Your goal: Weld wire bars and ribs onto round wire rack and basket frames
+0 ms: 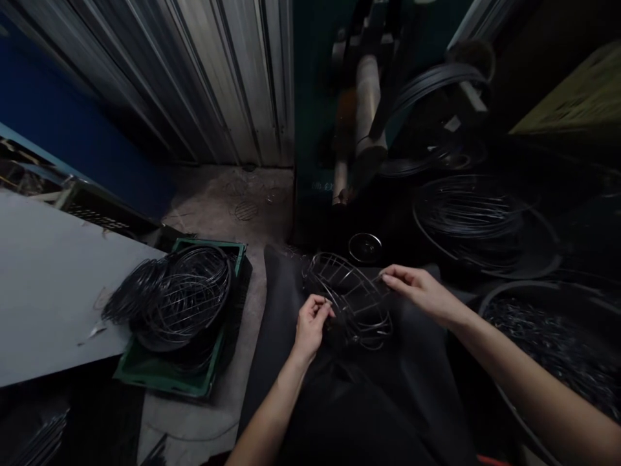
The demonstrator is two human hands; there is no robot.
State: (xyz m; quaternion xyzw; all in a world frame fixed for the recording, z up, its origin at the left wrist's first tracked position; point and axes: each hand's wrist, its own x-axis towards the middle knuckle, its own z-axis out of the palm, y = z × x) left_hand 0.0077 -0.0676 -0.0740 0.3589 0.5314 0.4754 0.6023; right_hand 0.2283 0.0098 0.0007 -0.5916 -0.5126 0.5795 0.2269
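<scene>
Over my lap rests a round wire rack [356, 291] of thin metal bars, tilted, with what looks like more than one wire ring overlapping. My left hand [313, 320] is closed at the rack's near left side, thumb and fingers pinched on its wire. On the far right side, my right hand [412, 285] pinches with thumb and forefinger at the rack's edge; what exactly lies between those fingertips is too small and dark to make out. Behind the rack, a small round metal ring [365, 247] sits on a dark surface below the machine.
Left of me, a green crate [167, 383] holds a pile of round wire racks [194, 298], beside a pale board [58, 291]. A machine with a metal cylinder [367, 97] stands ahead. At right are a basin of wire rings [475, 213] and a tub of small dark metal pieces [553, 343].
</scene>
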